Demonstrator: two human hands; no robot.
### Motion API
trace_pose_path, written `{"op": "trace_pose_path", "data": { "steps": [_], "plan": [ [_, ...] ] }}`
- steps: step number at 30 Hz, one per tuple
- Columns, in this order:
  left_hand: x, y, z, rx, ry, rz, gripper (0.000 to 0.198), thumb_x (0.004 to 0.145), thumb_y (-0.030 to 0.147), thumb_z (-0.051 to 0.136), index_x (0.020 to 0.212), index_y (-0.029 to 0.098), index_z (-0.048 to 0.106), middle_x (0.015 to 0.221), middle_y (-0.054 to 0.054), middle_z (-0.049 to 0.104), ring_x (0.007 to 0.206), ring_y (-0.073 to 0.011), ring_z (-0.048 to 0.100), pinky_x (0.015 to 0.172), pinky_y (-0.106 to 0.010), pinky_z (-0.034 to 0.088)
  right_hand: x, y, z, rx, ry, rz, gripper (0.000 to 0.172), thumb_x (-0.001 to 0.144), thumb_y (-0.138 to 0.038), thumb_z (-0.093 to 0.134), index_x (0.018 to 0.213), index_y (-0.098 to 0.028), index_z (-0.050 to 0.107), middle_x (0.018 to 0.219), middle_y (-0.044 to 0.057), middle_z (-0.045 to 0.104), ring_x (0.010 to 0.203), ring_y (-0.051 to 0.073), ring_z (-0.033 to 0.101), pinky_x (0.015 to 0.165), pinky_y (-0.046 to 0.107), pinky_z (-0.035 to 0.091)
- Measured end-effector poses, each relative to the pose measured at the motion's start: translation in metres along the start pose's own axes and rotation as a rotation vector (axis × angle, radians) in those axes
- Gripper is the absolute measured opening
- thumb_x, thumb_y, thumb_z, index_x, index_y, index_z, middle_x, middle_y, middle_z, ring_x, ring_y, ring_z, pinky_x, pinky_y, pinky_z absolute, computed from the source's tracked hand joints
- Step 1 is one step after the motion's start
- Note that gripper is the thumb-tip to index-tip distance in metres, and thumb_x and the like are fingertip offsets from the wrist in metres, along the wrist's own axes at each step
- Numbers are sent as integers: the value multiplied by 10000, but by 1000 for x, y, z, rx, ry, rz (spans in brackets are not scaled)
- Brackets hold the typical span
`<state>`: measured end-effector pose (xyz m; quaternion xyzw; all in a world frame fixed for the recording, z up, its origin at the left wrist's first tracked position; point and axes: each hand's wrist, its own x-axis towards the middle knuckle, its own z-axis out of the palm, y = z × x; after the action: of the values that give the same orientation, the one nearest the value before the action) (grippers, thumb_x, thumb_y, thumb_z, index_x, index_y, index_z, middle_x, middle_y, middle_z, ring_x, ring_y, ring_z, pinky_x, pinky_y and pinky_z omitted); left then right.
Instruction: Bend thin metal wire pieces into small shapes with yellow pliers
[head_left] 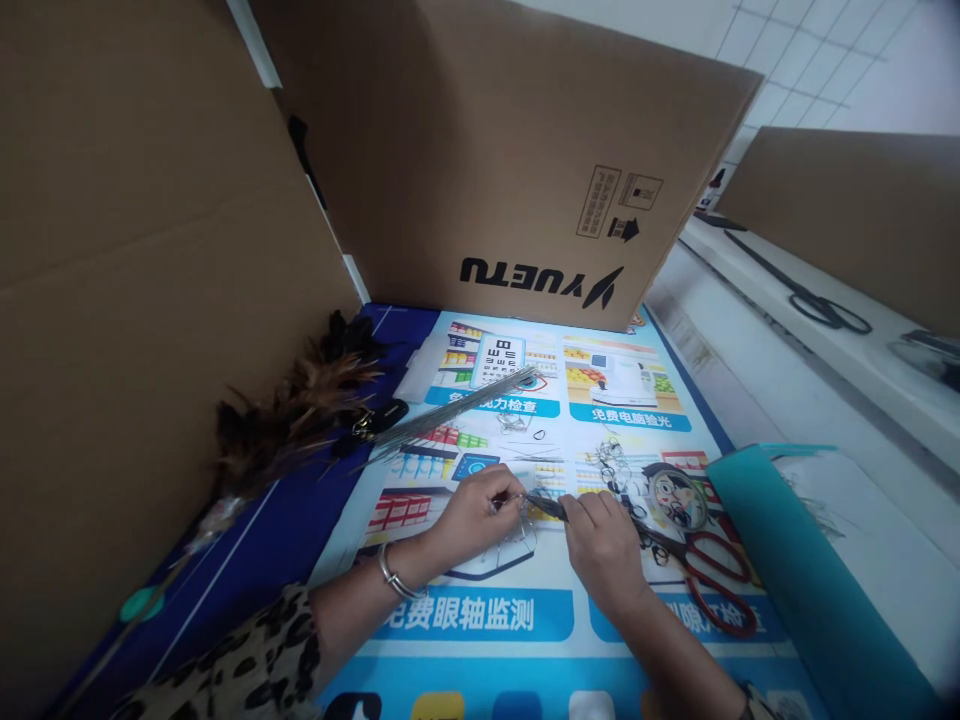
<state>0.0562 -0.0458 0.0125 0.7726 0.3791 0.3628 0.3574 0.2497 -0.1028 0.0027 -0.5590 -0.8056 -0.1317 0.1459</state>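
My left hand (487, 505) is closed in a pinch on a thin bent wire (527, 540), whose loops hang below the fingers. My right hand (606, 548) is wrapped around pliers (549, 507); their dark jaws point left and meet the wire at my left fingertips. The pliers' handles are mostly hidden in the palm. Just right of that hand lie scissors with red handles (716, 575). A bundle of straight wires (457, 405) lies slantwise beyond my left hand. Small bent wire pieces (611, 465) are scattered beyond my right hand.
Cardboard walls (420, 180) stand behind and to the left. Brown and black feathers (292, 405) lie along the left wall. A teal box (806, 560) containing wire bits sits at the right. Black scissors (821, 310) rest on a pale ledge. A printed sheet (525, 640) covers the table.
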Motion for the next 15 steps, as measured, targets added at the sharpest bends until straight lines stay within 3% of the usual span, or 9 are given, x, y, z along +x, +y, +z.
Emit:
{"op": "trace_pose_path", "data": {
  "steps": [8,15],
  "plan": [
    [-2,-2,4,3,45,22,139,702,37,480,671,151,554,648,-6,552,645,-127,507,617,-241,409,-1,-4,0,42,-11,47,207,863,-176,435,1018,-155,571,793,76,517,816,200,451,739,343,347],
    [-4,1,5,10,73,11,141,689,36,478,666,155,550,647,-4,551,639,-128,506,613,-241,407,-3,-6,-4,-67,1,34,215,861,-172,442,1036,-168,567,782,73,519,759,198,432,692,356,323]
  ]
}}
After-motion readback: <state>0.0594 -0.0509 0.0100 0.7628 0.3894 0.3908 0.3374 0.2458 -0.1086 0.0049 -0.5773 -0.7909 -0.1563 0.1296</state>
